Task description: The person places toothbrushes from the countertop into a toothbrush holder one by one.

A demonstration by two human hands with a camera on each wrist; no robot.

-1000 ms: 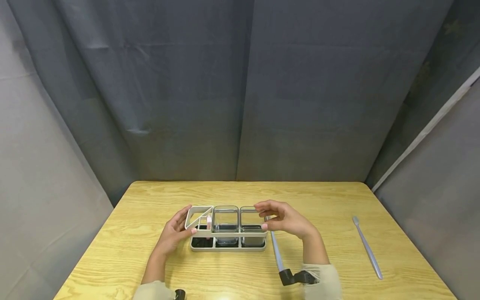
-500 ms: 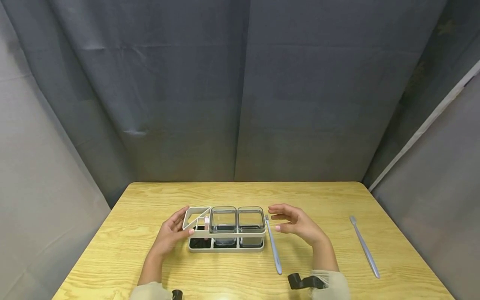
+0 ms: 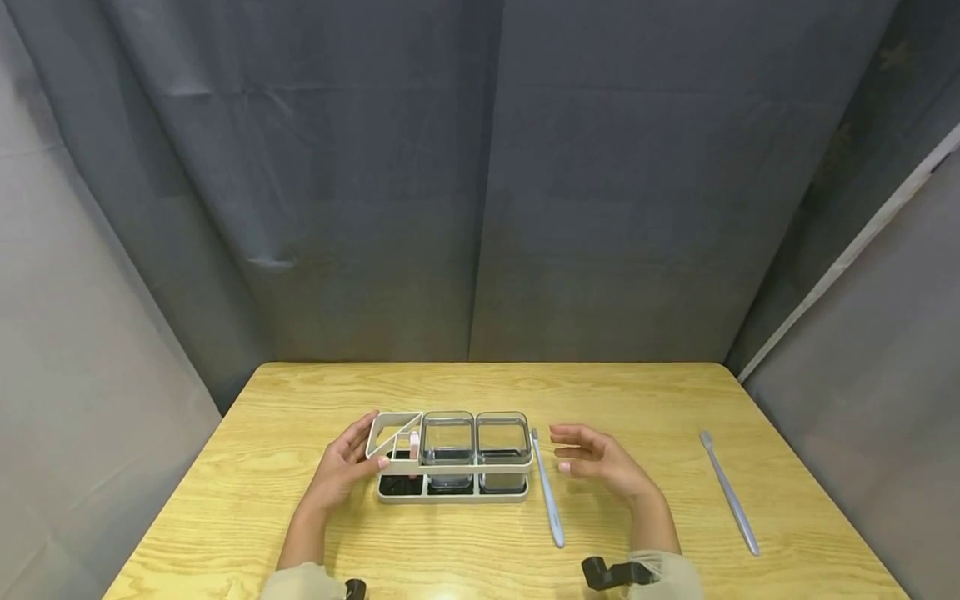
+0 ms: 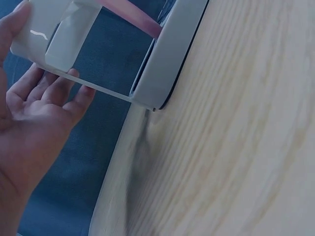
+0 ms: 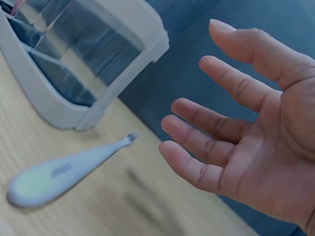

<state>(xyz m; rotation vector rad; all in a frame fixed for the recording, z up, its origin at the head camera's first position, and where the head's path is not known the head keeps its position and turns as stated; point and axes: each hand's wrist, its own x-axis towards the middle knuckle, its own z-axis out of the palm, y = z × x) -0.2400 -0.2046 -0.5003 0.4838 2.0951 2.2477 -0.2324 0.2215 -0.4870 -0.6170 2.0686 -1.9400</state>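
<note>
A white toothbrush holder (image 3: 453, 499) with a black base stands upright on the table. My left hand (image 3: 333, 477) grips its left end, thumb on the front of the upper rail and fingers behind. Two clear square cups (image 3: 448, 478) sit side by side in the middle and right compartments. Inside the left part stands a slim pink thing (image 4: 132, 17), probably a toothbrush handle. To the right of the holder my right hand (image 3: 609, 468) is held in the air, fingers parted and holding nothing. Between it and the holder a pale blue toothbrush (image 3: 551, 504) lies on the table.
Farther right, a second pale blue toothbrush (image 3: 731, 496) lies on the wooden table (image 3: 637, 392). Grey curtains (image 3: 375, 208) enclose the back and both sides. Black straps (image 3: 615, 573) sit at both wrists.
My right hand has drawn away rightward from the right cup and dropped slightly, uncovering the nearer toothbrush. The left hand keeps its hold on the holder.
</note>
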